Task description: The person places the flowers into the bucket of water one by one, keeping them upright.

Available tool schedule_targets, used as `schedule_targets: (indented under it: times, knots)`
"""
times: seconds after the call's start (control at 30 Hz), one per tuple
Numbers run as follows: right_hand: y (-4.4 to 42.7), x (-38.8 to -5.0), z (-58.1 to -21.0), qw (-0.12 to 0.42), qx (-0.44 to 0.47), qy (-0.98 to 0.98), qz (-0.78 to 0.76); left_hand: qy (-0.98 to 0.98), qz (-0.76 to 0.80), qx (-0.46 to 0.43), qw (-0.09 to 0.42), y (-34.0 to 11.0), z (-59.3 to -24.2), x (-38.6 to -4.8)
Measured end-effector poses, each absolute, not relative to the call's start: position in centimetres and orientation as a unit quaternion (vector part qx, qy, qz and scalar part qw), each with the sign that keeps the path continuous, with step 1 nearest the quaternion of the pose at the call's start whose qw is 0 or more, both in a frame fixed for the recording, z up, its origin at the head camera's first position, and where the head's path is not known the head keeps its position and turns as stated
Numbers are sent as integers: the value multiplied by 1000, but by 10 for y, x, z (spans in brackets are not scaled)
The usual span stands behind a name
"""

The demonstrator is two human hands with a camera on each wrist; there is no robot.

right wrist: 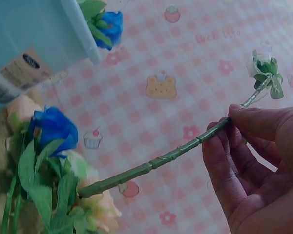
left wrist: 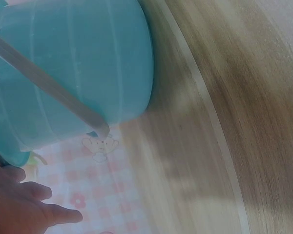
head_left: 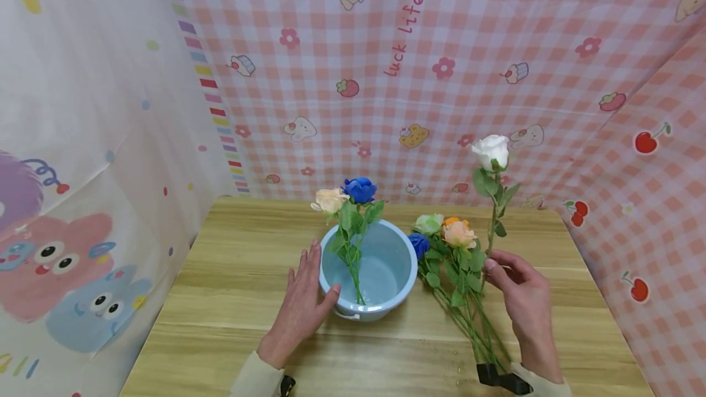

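Observation:
My right hand [head_left: 521, 293] pinches the stem of a white rose [head_left: 491, 152] between thumb and fingers. In the right wrist view the bare lower stem [right wrist: 178, 150] slants down past the fingertips, its cut end in front of the other flowers. The left hand [head_left: 300, 305] rests against the left side of a light blue bucket [head_left: 388, 268], fingers spread and fairly straight, thumb at the rim. Inside the bucket lean a blue rose [head_left: 360, 190] and a cream rose [head_left: 329, 200], heads above the rim.
Right of the bucket lies a bunch of artificial roses, with a peach rose [head_left: 459, 234], a blue rose [head_left: 419, 245] and a pale green rose [head_left: 429, 223]. Their stems [head_left: 469, 323] point toward the right wrist. Patterned cloth [head_left: 331, 103] hangs behind the wooden table [head_left: 237, 274].

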State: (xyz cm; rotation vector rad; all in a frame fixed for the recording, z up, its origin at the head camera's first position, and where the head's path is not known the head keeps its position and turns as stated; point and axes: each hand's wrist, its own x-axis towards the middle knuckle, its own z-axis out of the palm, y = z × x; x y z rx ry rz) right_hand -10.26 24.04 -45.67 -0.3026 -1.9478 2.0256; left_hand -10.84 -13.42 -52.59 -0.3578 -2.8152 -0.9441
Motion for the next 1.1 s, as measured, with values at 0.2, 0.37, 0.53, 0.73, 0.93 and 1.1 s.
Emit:
schedule_targets:
  times: [0.2, 0.37, 0.53, 0.73, 0.93, 1.1]
  knots:
    - [229, -107, -449, 155, -106, -680, 709, -939, -317, -116, 73, -134, -525, -108]
    - [218, -111, -440, 155, -89, -689, 702, -938, -319, -116, 73, -134, -525, -108]
    - [207, -114, -433, 152, -75, -686, 707, -936, -322, -119, 78, -133, -525, -108]
    - [193, -118, -427, 152, -53, -683, 712, -936, -322, -119, 80, -133, -526, -108]
    - [177, -120, -422, 140, -34, -696, 704, -935, -323, -119, 83, -133, -527, -108]
    - [166, -124, -417, 134, -27, -706, 695, -935, -324, -119, 85, -133, -527, -108]
